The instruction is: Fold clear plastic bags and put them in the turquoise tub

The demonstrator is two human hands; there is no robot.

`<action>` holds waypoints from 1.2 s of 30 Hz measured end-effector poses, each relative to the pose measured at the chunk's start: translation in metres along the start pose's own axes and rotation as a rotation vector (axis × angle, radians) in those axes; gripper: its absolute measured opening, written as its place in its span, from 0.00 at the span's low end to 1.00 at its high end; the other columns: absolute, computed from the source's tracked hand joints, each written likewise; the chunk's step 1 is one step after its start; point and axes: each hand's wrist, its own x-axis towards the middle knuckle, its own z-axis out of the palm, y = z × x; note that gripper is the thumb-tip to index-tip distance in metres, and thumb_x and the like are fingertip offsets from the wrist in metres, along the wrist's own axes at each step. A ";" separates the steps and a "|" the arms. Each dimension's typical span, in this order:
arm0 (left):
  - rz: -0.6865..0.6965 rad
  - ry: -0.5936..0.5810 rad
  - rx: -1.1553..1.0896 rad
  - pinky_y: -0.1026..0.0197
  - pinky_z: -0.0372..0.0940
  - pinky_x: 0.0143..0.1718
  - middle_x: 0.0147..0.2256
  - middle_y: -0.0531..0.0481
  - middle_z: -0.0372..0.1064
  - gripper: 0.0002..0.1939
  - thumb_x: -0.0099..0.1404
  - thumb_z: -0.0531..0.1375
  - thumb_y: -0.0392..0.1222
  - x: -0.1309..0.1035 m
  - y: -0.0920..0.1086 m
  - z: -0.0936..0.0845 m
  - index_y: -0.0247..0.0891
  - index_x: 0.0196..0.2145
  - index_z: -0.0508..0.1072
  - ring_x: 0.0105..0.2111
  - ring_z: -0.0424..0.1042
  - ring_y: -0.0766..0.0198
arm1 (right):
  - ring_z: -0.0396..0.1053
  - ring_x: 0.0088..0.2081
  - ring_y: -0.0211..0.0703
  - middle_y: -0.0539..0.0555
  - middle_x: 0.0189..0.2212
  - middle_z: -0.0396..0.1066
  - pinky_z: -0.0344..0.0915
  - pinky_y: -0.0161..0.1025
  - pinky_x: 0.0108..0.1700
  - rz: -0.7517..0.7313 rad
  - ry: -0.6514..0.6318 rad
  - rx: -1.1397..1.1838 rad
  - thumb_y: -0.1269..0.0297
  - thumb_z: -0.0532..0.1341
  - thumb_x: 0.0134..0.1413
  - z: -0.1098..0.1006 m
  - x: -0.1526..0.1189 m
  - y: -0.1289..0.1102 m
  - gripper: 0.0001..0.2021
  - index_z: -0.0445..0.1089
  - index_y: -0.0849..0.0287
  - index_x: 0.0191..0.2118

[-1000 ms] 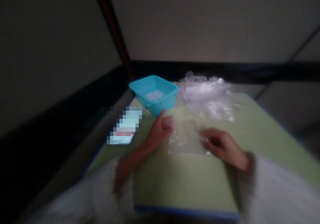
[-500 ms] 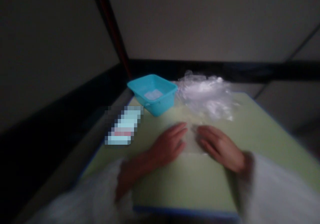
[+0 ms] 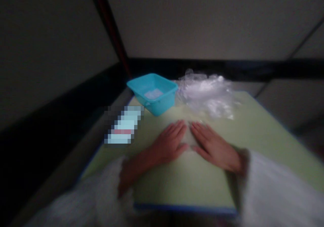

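Observation:
My left hand lies flat with its fingers stretched out, palm down, on a thin clear plastic bag on the table. From the other side my right hand rests flat on the same bag, thumb spread away from the fingers. The two sets of fingertips almost meet, and most of the bag is hidden under them. Behind my hands spreads a loose heap of clear plastic bags.
A turquoise plastic basket stands at the back left of the yellow-green table, with something whitish inside. Near the left edge lies a blurred-out, pale rectangular item. The table has a blue edge, and a wall rises behind it.
My right hand has slid left across the bag, closer to my left hand, and its fingers are flatter. The left fingers have straightened a little. The view has shifted slightly.

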 end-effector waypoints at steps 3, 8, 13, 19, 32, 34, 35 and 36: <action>-0.006 0.011 -0.007 0.48 0.40 0.64 0.65 0.34 0.40 0.34 0.67 0.49 0.52 0.000 -0.001 0.000 0.27 0.63 0.49 0.66 0.37 0.51 | 0.44 0.65 0.51 0.65 0.64 0.47 0.46 0.54 0.64 -0.008 0.030 0.020 0.49 0.47 0.63 0.001 0.000 0.000 0.34 0.45 0.68 0.66; -0.027 -0.008 0.007 0.48 0.40 0.63 0.65 0.32 0.39 0.37 0.66 0.50 0.55 0.000 -0.003 0.002 0.25 0.63 0.49 0.66 0.37 0.50 | 0.45 0.65 0.54 0.68 0.63 0.48 0.47 0.54 0.63 0.007 0.037 0.002 0.43 0.44 0.61 0.008 -0.003 0.002 0.37 0.46 0.70 0.65; -0.076 0.000 0.003 0.46 0.40 0.63 0.64 0.30 0.40 0.39 0.64 0.50 0.59 -0.001 -0.003 0.004 0.24 0.62 0.49 0.65 0.37 0.48 | 0.45 0.65 0.55 0.68 0.63 0.49 0.48 0.54 0.63 0.031 0.061 0.001 0.42 0.44 0.60 0.014 -0.006 0.003 0.39 0.43 0.68 0.66; -0.090 0.003 0.044 0.46 0.41 0.63 0.64 0.31 0.40 0.41 0.64 0.49 0.60 -0.002 -0.003 0.004 0.23 0.62 0.50 0.65 0.37 0.46 | 0.44 0.65 0.58 0.69 0.63 0.48 0.48 0.55 0.63 0.074 0.022 -0.016 0.39 0.43 0.58 0.013 -0.007 0.003 0.42 0.48 0.72 0.65; -0.088 0.084 -0.029 0.47 0.42 0.63 0.65 0.30 0.38 0.38 0.67 0.46 0.57 -0.004 -0.011 0.000 0.24 0.63 0.46 0.66 0.36 0.49 | 0.46 0.65 0.56 0.67 0.64 0.48 0.48 0.58 0.61 0.144 0.041 0.002 0.41 0.44 0.60 0.011 -0.008 0.016 0.38 0.42 0.65 0.67; -0.108 0.074 -0.006 0.48 0.41 0.64 0.64 0.30 0.39 0.37 0.67 0.47 0.57 -0.005 -0.015 0.001 0.23 0.63 0.47 0.65 0.37 0.50 | 0.47 0.64 0.57 0.68 0.63 0.49 0.47 0.59 0.61 0.157 0.031 -0.008 0.40 0.44 0.59 0.011 -0.008 0.018 0.39 0.44 0.67 0.66; -0.116 0.059 0.008 0.49 0.41 0.64 0.64 0.30 0.39 0.37 0.67 0.47 0.57 -0.006 -0.016 0.001 0.23 0.62 0.48 0.65 0.38 0.50 | 0.47 0.64 0.57 0.69 0.63 0.50 0.47 0.58 0.62 0.161 0.022 -0.012 0.40 0.44 0.59 0.011 -0.008 0.019 0.40 0.45 0.68 0.66; -0.120 0.045 0.021 0.50 0.40 0.64 0.64 0.30 0.39 0.38 0.67 0.47 0.57 -0.006 -0.018 0.002 0.23 0.62 0.48 0.65 0.38 0.50 | 0.47 0.64 0.57 0.70 0.63 0.50 0.47 0.58 0.62 0.164 0.013 -0.015 0.39 0.44 0.58 0.011 -0.008 0.019 0.41 0.46 0.69 0.65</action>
